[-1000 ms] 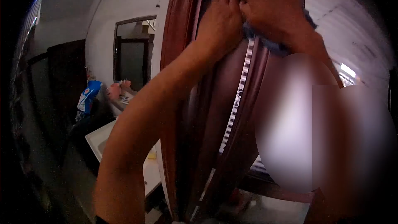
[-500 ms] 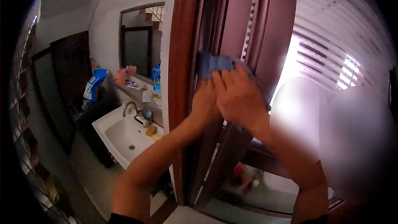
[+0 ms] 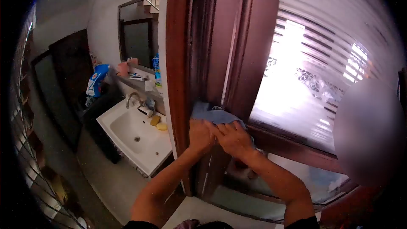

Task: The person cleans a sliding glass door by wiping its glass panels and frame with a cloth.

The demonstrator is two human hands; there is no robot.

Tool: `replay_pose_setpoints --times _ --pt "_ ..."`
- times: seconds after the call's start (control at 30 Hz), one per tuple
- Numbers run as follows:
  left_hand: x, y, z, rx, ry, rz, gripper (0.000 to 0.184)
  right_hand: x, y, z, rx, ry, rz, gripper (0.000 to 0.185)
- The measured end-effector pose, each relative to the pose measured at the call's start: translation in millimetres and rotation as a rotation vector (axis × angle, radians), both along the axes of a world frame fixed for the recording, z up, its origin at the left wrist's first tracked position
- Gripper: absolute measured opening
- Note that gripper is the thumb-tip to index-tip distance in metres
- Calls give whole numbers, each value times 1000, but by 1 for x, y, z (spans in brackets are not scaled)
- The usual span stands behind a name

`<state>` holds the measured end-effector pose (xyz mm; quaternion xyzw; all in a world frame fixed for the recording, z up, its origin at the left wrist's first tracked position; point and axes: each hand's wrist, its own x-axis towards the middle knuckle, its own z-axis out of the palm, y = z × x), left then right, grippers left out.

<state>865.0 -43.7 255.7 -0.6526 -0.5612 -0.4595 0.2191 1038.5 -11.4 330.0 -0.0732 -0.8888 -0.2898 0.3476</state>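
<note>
A blue-grey cloth (image 3: 218, 115) lies bunched against the dark brown wooden door (image 3: 214, 59). My left hand (image 3: 201, 137) grips the cloth's lower left part, close to the reddish door frame (image 3: 176, 59). Beside it, my right hand (image 3: 232, 138) presses the right part of the same cloth with its fingers curled over it. The two hands touch at the fingers. Both palms are turned towards the wood and hidden from me.
To the left, a white sink (image 3: 123, 131) with a faucet (image 3: 135, 99) and two soap bars (image 3: 157, 123) stands below a mirror (image 3: 137, 34). A blue packet (image 3: 98, 79) sits on a dark surface beyond it. Patterned door glass (image 3: 296, 80) lies to the right.
Both hands have slid down the door with the cloth, from its upper part to about the height of the glass's lower edge. My view has shifted slightly too.
</note>
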Motion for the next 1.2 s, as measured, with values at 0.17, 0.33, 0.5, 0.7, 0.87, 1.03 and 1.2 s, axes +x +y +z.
replay_pose_setpoints --times 0.17,0.33,0.5,0.7,0.87,1.03,1.2 --pt "48 -13 11 153 94 87 43 48 -1 -22 -78 6 -132 35" --pt "99 0 22 196 328 -22 56 111 15 -40 39 84 -300 30" --pt "158 8 61 201 367 -68 47 167 25 -34 -42 164 -375 30" --pt "182 19 76 243 360 -138 42 210 34 -28 -9 349 -474 37" --pt "146 6 58 132 441 59 58 169 35 -52 -106 291 -419 36" --pt "160 9 43 50 483 173 75 158 52 -81 -44 243 -319 28" --pt "191 38 13 71 479 -45 70 197 51 -85 -100 278 -317 20"
